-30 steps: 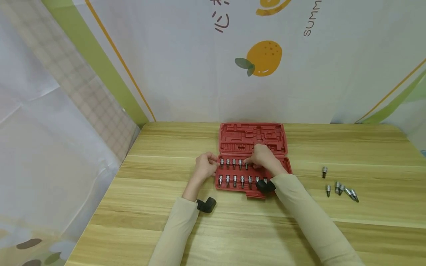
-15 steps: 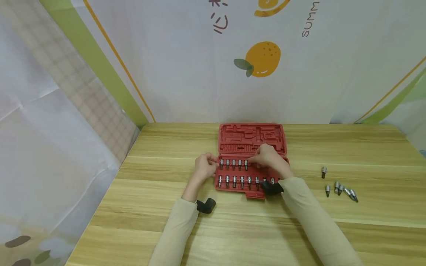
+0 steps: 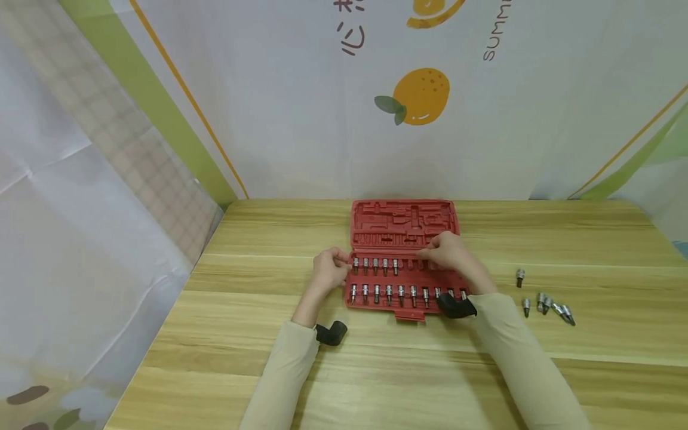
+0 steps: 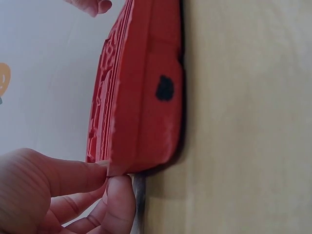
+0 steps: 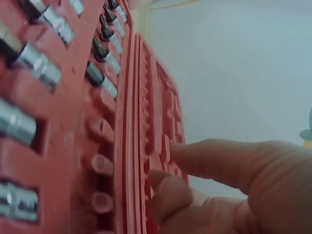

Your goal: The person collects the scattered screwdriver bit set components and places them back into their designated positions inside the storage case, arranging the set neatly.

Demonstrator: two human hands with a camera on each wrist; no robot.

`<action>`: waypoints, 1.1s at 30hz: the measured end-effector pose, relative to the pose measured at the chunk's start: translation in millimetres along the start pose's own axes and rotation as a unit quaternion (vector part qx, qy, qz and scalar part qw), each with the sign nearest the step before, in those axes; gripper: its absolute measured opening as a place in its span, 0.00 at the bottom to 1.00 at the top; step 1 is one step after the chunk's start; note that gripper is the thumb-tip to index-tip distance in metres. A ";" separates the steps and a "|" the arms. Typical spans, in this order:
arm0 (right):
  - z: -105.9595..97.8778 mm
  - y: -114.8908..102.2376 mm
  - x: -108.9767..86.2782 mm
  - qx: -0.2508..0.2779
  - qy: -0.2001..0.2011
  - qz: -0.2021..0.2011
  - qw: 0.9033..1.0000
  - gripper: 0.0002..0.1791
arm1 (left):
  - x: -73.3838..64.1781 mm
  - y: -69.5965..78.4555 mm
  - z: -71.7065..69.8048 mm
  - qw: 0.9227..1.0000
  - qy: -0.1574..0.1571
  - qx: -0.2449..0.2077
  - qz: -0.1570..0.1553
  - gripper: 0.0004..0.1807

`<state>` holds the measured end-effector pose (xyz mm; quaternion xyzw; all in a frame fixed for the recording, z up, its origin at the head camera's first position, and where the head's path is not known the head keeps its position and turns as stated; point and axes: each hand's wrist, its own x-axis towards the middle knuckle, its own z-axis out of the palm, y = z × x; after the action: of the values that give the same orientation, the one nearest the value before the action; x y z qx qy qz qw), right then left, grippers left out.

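Note:
An open red plastic case lies on the table with its lid folded back. Several silver bit sockets fill the left part of its upper row. A longer row of bit sockets runs along the front. My left hand pinches the case's left side; the left wrist view shows thumb and fingers at a corner. Over the right part of the upper row hovers my right hand, holding nothing. Vacant slots show beside it in the right wrist view.
On the table to the right, a bit socket lies alone. Nearer are another bit socket and a small cluster of bit sockets. A printed white cloth hangs behind the table.
My right hand has moved right, away from the last bit socket in the upper row, uncovering vacant slots and more of the front row. My left hand keeps its place on the case.

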<state>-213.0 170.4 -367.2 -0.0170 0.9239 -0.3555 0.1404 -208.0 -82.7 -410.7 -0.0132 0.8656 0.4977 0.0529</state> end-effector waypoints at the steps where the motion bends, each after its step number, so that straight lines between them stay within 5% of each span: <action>1: -1.3 1.8 -0.5 0.006 -0.003 0.001 1.000 0.18 | -0.2 -0.1 -0.3 1.000 0.000 -0.001 0.001 0.04; 8: -10.3 14.2 -4.3 0.040 -0.008 -0.010 0.999 0.16 | 0.1 -1.1 -0.6 1.000 0.001 -0.003 -0.001 0.04; 33: -48.2 59.7 -21.9 0.034 0.012 0.016 0.999 0.17 | 0.9 0.4 -0.2 1.000 -0.001 -0.001 -0.001 0.05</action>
<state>-201.1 249.2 -367.2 0.0069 0.9131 -0.3845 0.1355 -208.9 -82.6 -410.4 -0.0137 0.8651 0.4985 0.0540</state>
